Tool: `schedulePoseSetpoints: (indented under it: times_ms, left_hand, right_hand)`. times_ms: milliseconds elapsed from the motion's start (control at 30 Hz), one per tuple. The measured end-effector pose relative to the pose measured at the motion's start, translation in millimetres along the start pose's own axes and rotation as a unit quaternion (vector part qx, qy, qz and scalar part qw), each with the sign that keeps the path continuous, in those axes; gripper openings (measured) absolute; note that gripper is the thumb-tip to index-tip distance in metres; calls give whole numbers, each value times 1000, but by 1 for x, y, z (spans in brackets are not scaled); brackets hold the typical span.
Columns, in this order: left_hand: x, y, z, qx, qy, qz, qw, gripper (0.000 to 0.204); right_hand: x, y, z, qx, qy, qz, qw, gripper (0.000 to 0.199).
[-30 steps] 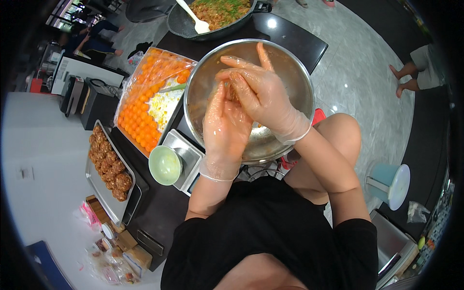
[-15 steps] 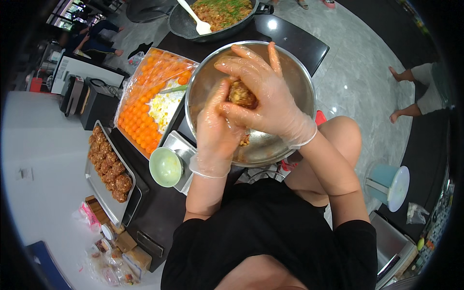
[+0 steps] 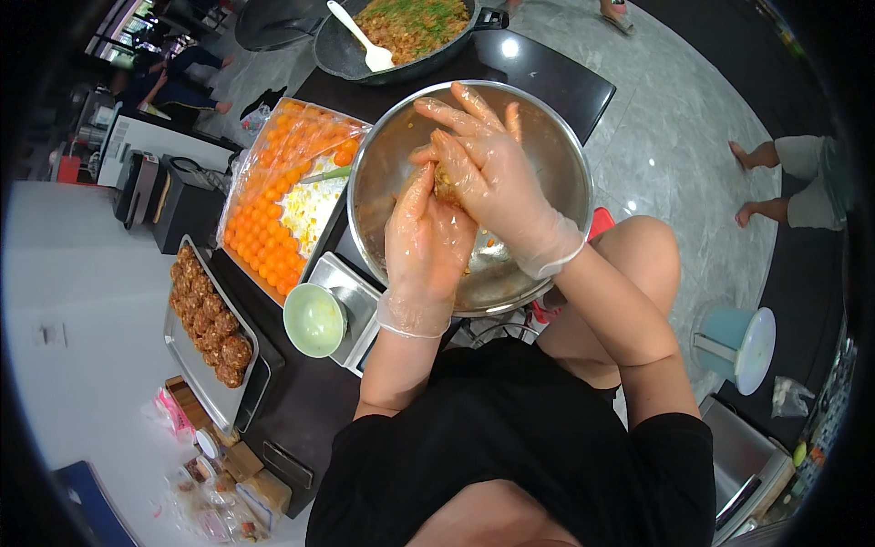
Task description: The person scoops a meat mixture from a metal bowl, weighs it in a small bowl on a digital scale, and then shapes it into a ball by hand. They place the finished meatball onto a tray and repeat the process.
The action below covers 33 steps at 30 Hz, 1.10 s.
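Over a wide steel mixing bowl [image 3: 572, 196], both my hands wear clear, greasy plastic gloves. A brownish ball of minced filling [image 3: 444, 185] is pressed between them, mostly covered. My left hand [image 3: 427, 244] cups it from the left and below. My right hand [image 3: 497, 173] lies across its top, fingers slanting to the upper left. Bits of filling stick inside the bowl. To the left, a metal tray [image 3: 202, 360] carries several finished balls of like filling. A pale green bowl [image 3: 315, 321] stands on a kitchen scale [image 3: 363, 308] by my left wrist.
A plastic-covered tray of orange egg yolks [image 3: 264, 219] with a green-handled utensil [image 3: 326, 173] lies left of the mixing bowl. Beyond is a black pan [image 3: 410, 71] of cooked food with a white spatula [image 3: 375, 55]. Bare feet [image 3: 746, 214] of another person show at right.
My right hand has rolled over the ball, covering most of it where it showed plainly before. My left hand has shifted slightly right.
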<state>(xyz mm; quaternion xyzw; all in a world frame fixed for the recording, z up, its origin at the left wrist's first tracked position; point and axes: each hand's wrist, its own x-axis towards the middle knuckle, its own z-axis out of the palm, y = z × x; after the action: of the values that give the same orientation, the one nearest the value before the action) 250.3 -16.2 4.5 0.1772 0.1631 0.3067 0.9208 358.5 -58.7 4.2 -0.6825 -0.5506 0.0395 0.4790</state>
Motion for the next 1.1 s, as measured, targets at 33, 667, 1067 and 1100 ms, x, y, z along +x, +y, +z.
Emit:
schedulePoseSetpoints:
  times_ms: [33, 667, 1067, 1100]
  left_hand:
    - [0, -1, 2, -5, 19, 0, 1000, 36]
    - [-3, 8, -11, -122, -107, -40, 986, 33]
    - [3, 2, 0, -34, 22, -27, 999, 37]
    - [3, 2, -3, -27, 13, -30, 999, 37]
  right_hand:
    - [1, 0, -6, 157, -28, 96, 983, 32]
    - [-6, -9, -10, -113, 19, -137, 984, 36]
    - [1, 8, -5, 116, -14, 66, 991, 35]
    - [1, 7, -3, 96, 1, 65, 993, 34]
